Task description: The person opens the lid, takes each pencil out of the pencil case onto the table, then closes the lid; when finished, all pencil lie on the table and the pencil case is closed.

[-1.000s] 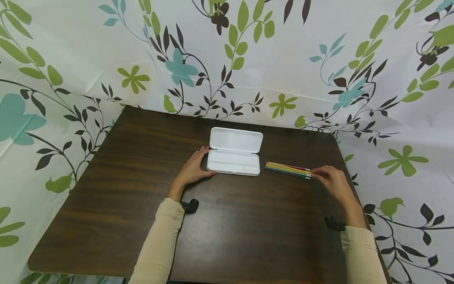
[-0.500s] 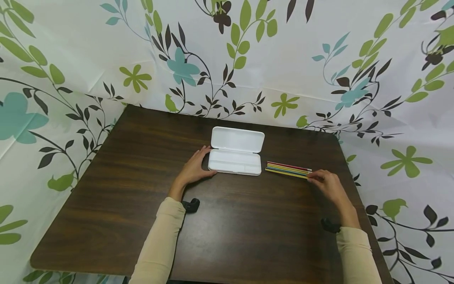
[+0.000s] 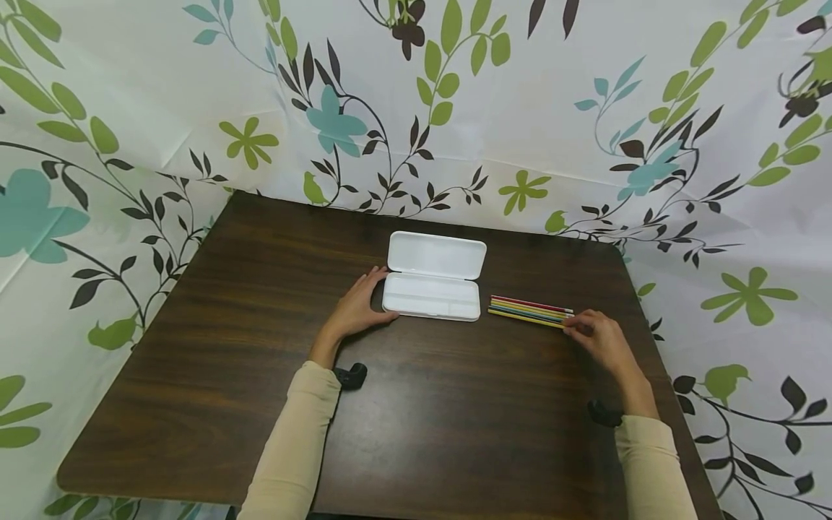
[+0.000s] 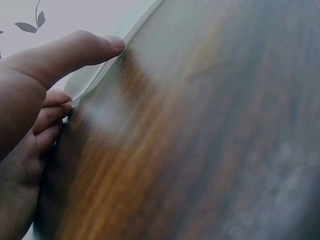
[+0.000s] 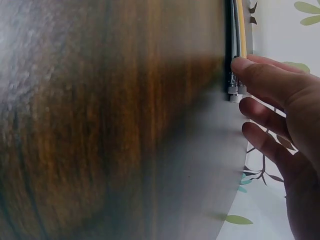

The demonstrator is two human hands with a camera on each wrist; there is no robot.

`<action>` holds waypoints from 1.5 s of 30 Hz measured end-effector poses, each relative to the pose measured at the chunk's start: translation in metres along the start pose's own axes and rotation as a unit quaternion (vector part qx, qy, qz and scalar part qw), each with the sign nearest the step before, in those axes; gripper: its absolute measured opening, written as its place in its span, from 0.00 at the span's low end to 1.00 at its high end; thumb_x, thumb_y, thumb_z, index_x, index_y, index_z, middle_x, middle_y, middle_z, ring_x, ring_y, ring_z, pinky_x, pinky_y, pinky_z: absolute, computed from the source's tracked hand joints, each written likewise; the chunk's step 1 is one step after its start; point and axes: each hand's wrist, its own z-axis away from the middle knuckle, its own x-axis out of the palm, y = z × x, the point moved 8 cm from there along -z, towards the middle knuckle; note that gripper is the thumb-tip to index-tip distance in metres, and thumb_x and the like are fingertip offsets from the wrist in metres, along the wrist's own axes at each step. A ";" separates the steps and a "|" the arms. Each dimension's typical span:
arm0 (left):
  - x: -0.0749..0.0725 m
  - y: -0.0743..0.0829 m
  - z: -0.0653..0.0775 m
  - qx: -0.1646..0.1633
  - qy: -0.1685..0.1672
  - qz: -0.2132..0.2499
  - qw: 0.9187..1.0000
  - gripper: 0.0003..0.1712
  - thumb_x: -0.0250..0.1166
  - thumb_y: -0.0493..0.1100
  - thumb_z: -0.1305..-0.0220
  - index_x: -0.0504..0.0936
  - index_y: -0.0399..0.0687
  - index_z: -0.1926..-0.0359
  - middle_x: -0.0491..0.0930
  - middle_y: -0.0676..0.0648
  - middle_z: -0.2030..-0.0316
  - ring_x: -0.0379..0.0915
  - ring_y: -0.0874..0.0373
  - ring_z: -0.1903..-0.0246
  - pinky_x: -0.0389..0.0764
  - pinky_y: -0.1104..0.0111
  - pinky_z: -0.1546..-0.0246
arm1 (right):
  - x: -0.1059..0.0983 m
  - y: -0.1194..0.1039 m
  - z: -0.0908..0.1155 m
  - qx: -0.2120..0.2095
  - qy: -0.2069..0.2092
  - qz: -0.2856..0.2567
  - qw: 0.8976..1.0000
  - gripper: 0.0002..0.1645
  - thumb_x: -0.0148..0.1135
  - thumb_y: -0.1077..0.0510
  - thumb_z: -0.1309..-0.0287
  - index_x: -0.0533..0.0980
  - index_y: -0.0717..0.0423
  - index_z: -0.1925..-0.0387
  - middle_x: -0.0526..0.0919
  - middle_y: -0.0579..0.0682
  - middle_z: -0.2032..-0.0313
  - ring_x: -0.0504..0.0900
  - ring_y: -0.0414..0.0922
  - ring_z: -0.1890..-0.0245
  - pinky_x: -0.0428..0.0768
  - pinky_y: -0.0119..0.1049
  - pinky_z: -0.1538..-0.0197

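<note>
A white pencil case [image 3: 425, 287] lies with its lid [image 3: 437, 254] raised, and no pencils show inside its divided tray. My left hand [image 3: 354, 309] holds the case's left end, thumb along the front edge and fingers at the back corner. To the right of the case lie several pencils [image 3: 529, 302] side by side, red at the back, then yellow and darker ones. My right hand [image 3: 603, 342] pinches the near yellow pencil [image 3: 525, 318] by its right end. In the right wrist view, dark pencils [image 5: 233, 90] with metal-capped ends run close beside the thumb [image 5: 255, 75].
Everything lies on a dark wood-grain table [image 3: 455, 419] whose right edge runs close by my right arm. A white cloth [image 3: 416, 180] with leaves, flowers and birds hangs behind and at the sides. Black wrist cameras [image 3: 351, 377] sit on both wrists.
The pinched yellow pencil has come from amid the row to its near side, with the right hand moving slightly toward me. The left hand stays on the case.
</note>
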 end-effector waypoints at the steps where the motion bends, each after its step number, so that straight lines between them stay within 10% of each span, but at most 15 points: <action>1: 0.000 0.000 0.000 0.001 0.000 0.000 1.000 0.52 0.77 0.53 0.51 0.63 0.40 0.30 0.57 0.42 0.28 0.43 0.49 0.26 0.43 0.61 0.27 | 0.000 0.000 0.000 0.003 -0.002 0.001 1.000 0.09 0.75 0.66 0.52 0.85 0.56 0.67 0.81 0.48 0.69 0.77 0.47 0.68 0.75 0.47 0.66; 21: -0.002 -0.001 0.000 -0.002 -0.003 -0.001 1.000 0.53 0.78 0.53 0.51 0.62 0.40 0.29 0.57 0.42 0.27 0.43 0.49 0.26 0.43 0.62 0.27 | 0.003 -0.015 -0.015 0.002 0.008 0.012 1.000 0.07 0.73 0.65 0.48 0.85 0.57 0.66 0.82 0.51 0.67 0.78 0.50 0.69 0.76 0.49 0.68; 45: -0.001 -0.003 0.006 -0.012 -0.002 0.004 1.000 0.54 0.78 0.54 0.51 0.61 0.41 0.28 0.57 0.43 0.27 0.42 0.51 0.26 0.44 0.61 0.27 | 0.046 -0.113 -0.155 0.055 -0.011 -0.082 0.995 0.24 0.60 0.48 0.33 0.76 0.56 0.42 0.84 0.54 0.53 0.83 0.51 0.57 0.81 0.51 0.54</action>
